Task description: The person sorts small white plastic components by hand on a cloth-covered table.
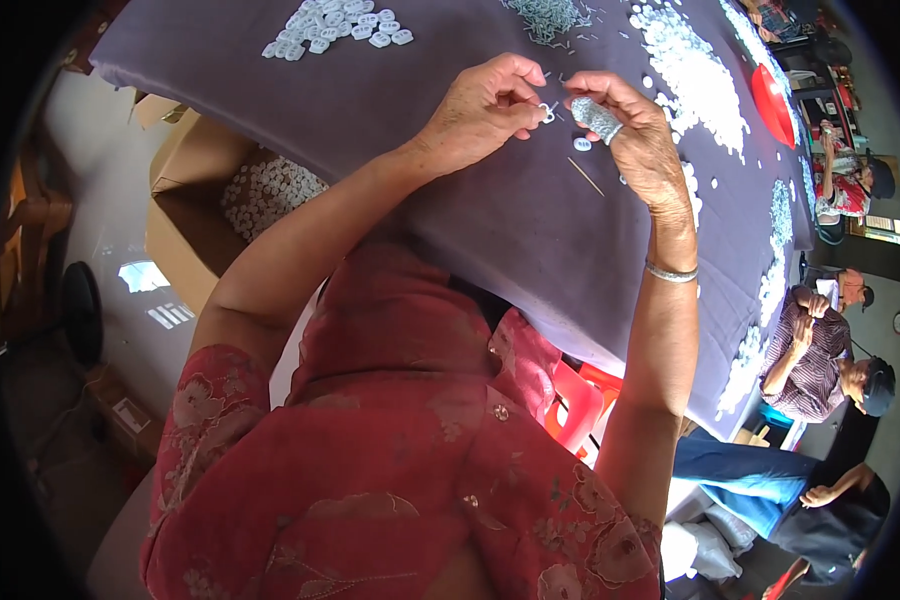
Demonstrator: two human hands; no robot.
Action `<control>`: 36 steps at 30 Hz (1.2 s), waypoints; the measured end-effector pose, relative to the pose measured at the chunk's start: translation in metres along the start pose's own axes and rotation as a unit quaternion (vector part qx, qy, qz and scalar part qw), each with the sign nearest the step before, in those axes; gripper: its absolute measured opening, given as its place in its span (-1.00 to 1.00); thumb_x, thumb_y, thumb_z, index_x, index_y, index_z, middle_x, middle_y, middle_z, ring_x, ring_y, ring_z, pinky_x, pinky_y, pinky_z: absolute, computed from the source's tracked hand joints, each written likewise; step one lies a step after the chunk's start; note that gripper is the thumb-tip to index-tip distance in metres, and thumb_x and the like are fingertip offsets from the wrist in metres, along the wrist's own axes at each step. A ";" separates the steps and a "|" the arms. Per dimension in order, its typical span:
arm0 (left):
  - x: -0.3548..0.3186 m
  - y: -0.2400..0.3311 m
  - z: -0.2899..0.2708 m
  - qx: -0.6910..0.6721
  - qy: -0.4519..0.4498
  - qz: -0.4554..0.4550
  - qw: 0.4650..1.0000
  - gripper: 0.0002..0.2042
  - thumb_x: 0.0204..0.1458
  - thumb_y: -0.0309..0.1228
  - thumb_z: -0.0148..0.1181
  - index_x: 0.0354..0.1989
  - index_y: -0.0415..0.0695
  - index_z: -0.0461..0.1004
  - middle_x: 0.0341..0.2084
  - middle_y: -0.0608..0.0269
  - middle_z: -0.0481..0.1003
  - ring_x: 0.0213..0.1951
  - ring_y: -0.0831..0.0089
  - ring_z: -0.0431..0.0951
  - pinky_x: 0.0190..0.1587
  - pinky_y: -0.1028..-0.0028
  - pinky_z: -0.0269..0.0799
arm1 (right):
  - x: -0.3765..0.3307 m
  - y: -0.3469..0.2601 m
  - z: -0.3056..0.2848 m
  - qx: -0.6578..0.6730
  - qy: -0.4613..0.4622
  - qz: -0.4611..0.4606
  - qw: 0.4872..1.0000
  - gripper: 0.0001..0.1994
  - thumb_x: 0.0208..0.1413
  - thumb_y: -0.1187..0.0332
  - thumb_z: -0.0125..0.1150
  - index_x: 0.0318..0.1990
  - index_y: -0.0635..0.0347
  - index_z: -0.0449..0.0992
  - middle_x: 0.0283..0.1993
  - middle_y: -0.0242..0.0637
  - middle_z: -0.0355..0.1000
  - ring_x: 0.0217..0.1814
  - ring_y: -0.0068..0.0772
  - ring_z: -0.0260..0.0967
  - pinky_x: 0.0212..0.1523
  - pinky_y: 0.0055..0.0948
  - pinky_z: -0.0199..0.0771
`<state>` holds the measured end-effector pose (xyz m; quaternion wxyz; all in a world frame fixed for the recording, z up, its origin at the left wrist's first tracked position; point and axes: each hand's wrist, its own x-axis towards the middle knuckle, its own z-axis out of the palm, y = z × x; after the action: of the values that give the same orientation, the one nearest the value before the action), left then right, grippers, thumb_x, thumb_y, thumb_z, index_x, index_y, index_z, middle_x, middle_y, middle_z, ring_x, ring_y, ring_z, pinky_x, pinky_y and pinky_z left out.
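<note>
Above the purple-grey tablecloth (pixel 470 235) both of my hands are raised close together. Between the thumb and fingers of my left hand (pixel 480 115) is pinched a small white ring-shaped piece (pixel 547 116). My right hand (pixel 648 150) faces it, with a grey knitted cover (pixel 596 118) on its thumb. Its thumb and fingertips come together beside the ring; a thin pin-like bit shows near them, but I cannot tell what they grip. Just below, a white oval tag (pixel 582 144) and a thin wooden stick (pixel 586 176) lie on the cloth.
Oval white tags (pixel 340 22) lie at the far left, small metal pins (pixel 545 18) farther ahead, and a big heap of white pieces (pixel 692 85) to the right near a red container (pixel 773 107). A cardboard box (pixel 185 190) stands left. Other people (pixel 815 360) are at right.
</note>
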<state>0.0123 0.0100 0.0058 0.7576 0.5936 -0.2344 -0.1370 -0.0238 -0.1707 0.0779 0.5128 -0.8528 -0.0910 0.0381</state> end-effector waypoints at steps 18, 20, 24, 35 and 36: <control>-0.001 0.000 0.001 -0.029 0.016 0.003 0.999 -0.66 -0.02 -0.57 0.13 -0.05 -0.19 0.24 -0.41 0.22 0.47 -0.38 0.56 0.46 -0.31 0.54 0.44 | 0.008 0.010 0.018 -0.056 0.019 -0.017 0.998 -0.71 -0.06 0.79 -0.14 -0.28 0.34 0.49 -0.38 -0.42 0.43 -0.38 -0.66 0.31 -0.33 -0.69 0.33; -0.001 -0.001 0.001 -0.027 0.026 0.004 0.999 -0.66 -0.02 -0.58 0.13 -0.06 -0.20 0.24 -0.42 0.22 0.47 -0.39 0.55 0.46 -0.31 0.53 0.44 | 0.010 0.008 0.020 -0.052 0.023 -0.012 0.998 -0.73 -0.07 0.78 -0.13 -0.29 0.34 0.49 -0.39 -0.41 0.43 -0.39 -0.66 0.31 -0.34 -0.69 0.33; -0.001 -0.002 0.003 -0.067 0.061 0.000 0.996 -0.66 -0.07 -0.62 0.15 -0.10 -0.28 0.24 -0.46 0.15 0.48 -0.40 0.53 0.48 -0.39 0.54 0.49 | 0.011 0.008 0.028 -0.043 0.065 0.005 0.997 -0.74 -0.10 0.78 -0.11 -0.32 0.36 0.49 -0.42 -0.39 0.43 -0.40 -0.67 0.32 -0.36 -0.68 0.33; 0.001 0.000 0.000 -0.065 0.048 -0.031 0.996 -0.67 -0.02 -0.56 0.15 -0.06 -0.20 0.24 -0.42 0.22 0.46 -0.40 0.52 0.46 -0.29 0.52 0.42 | 0.012 -0.010 0.022 -0.061 0.024 0.041 0.997 -0.81 -0.02 0.65 0.01 -0.25 0.30 0.49 -0.42 -0.38 0.45 -0.41 -0.69 0.31 -0.39 -0.69 0.29; 0.000 0.001 0.000 -0.065 0.046 -0.033 0.996 -0.67 -0.02 -0.56 0.15 -0.06 -0.19 0.24 -0.42 0.22 0.46 -0.40 0.52 0.46 -0.29 0.52 0.42 | 0.010 -0.011 0.022 -0.069 0.023 0.041 0.996 -0.81 -0.01 0.62 0.04 -0.22 0.28 0.49 -0.41 -0.38 0.45 -0.41 -0.69 0.31 -0.39 -0.69 0.29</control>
<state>0.0123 0.0101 0.0073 0.7994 0.5565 -0.1704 -0.1492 -0.0184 -0.1449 0.0778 0.4525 -0.8899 -0.0465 0.0330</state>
